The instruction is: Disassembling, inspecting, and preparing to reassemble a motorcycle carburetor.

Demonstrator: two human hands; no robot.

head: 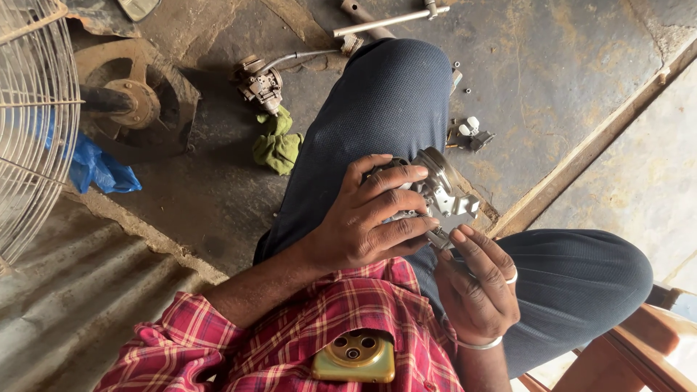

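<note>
The metal carburettor sits above the person's lap, over the dark trousers, wrapped by the left hand. That grip is closed around the part — fingers curled over its top and front, thumb beneath — with the round silver end sticking out past the fingertips. The right hand comes up from just below; its fingers are bent in a loose half-closed grip, the tips touching the carburettor's lower edge. Whether they pinch a small piece there cannot be told. A ring and a bracelet show on this hand.

Close under both grips lies the red checked shirt, with a greenish phone in its pocket.

Farther out on the floor, beyond the left grip, a green rag lies beside a second carburettor — a blue plastic bag and a wire fan guard are well off to that side. Small fittings lie beyond the right grip.
</note>
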